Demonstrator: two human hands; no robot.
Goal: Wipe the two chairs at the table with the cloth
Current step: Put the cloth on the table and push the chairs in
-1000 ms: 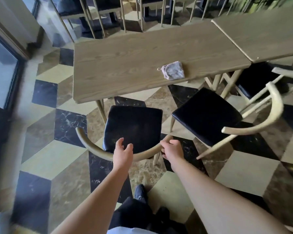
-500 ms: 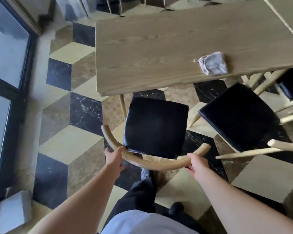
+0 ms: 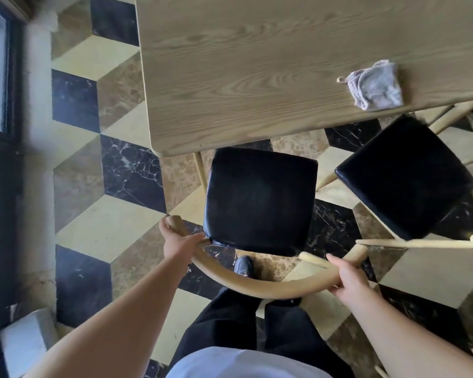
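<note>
Cloth point(image 3: 374, 85): crumpled near the table point(image 3: 243, 77) edge, ahead and right of the hands, nearer right hand point(image 3: 348, 279); it and left hand point(image 3: 176, 241) grip the near chair's backrest point(image 3: 257, 285).

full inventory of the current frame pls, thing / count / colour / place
table: 1, light wood, top centre
cloth: 1, grey, crumpled on the table near its front edge, right
near chair: 1, black seat, curved pale wood backrest, front tucked just under the table
second chair: 1, black seat, pale wood frame, right, angled
floor: cube-pattern tiles, cream, brown, black
window frame: dark, left edge
pale block: 1, floor, lower left
shoe: 1, dark, under the backrest
left hand: grips backrest's left end
right hand: grips backrest's right end
</note>
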